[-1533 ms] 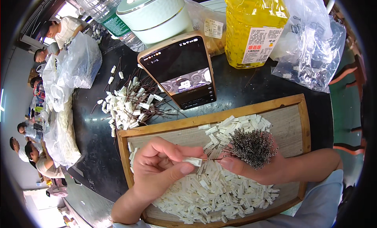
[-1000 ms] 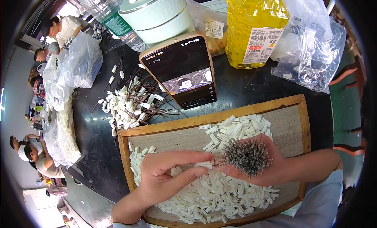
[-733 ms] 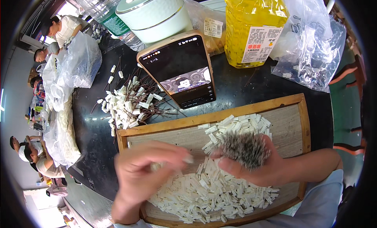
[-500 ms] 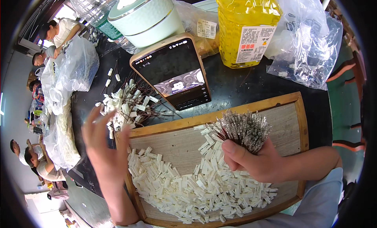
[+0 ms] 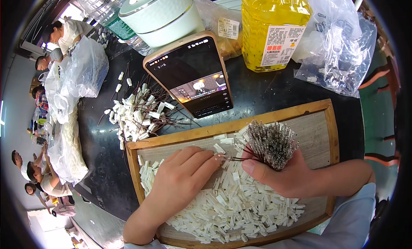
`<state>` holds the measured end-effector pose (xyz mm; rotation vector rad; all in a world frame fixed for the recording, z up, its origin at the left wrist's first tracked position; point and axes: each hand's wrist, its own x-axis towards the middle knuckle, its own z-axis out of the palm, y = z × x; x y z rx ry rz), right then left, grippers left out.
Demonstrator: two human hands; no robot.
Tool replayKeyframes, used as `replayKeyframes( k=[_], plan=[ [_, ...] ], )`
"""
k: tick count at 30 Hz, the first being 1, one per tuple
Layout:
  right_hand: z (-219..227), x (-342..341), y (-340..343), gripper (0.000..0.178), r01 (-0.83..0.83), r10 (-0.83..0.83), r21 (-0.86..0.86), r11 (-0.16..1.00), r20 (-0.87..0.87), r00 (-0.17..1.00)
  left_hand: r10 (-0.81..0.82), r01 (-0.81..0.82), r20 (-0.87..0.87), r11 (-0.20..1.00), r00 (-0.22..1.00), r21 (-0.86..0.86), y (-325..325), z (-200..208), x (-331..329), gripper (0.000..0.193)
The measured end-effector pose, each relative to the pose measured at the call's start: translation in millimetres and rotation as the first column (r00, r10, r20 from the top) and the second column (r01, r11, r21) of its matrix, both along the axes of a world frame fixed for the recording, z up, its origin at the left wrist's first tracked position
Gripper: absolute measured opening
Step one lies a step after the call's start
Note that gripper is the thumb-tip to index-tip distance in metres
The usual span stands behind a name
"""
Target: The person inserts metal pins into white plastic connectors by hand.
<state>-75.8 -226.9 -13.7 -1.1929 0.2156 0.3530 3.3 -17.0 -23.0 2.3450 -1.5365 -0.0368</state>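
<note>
A wooden tray [image 5: 330, 120] in front of me holds a heap of small white plastic pieces [image 5: 234, 206]. My right hand [image 5: 285, 178] is closed around a bundle of thin grey wires [image 5: 271, 141], its ends fanned upward. My left hand [image 5: 182, 180] rests palm down on the white pieces, fingertips pinching a thin wire that points toward the bundle. The two hands almost touch at the fingertips.
Left of the tray lies a pile of wires with white ends [image 5: 137, 114] on the black table. A phone [image 5: 191, 75] leans behind the tray. Behind it stand a pale green pot [image 5: 161, 17], a yellow oil bottle [image 5: 274, 26] and clear bags [image 5: 339, 47]. Other people [image 5: 60, 32] work at left.
My left hand swung out to the pile at the left of the tray and has come back onto the white pieces. My right hand lifted the bundle slightly toward the tray's far side.
</note>
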Motion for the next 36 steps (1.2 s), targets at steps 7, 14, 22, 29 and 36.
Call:
replayKeyframes(
  k=[7, 14, 22, 29, 36],
  plan=[
    [-4, 1, 2, 0.011, -0.033, 0.034, -0.008, 0.999, 0.063, 0.997, 0.093, -0.096, -0.080, 0.995, 0.993, -0.033, -6, 6, -2, 0.032],
    [-5, -1, 2, 0.011, -0.037, 0.037, 0.005, 0.999, 0.043, 0.998, 0.025, -0.027, -0.085, 0.999, 0.996, -0.023, -2, -2, 4, 0.030],
    [-7, 0, 1, 0.013, -0.039, 0.039, -0.022, 0.999, 0.019, 0.999, 0.176, -0.201, -0.201, 0.973, 0.964, -0.114, -3, 18, -1, 0.032],
    [2, -2, 5, 0.013, -0.012, 0.012, -0.032, 0.999, 0.008, 1.000, -0.316, -0.586, -0.889, 0.669, 0.333, -0.457, 13, 6, -7, 0.019],
    [-2, -3, 3, 0.016, -0.040, 0.041, -0.036, 0.999, 0.050, 0.998, -0.313, -0.624, -0.925, 0.685, 0.214, -0.376, 7, 13, -13, 0.017]
  ],
)
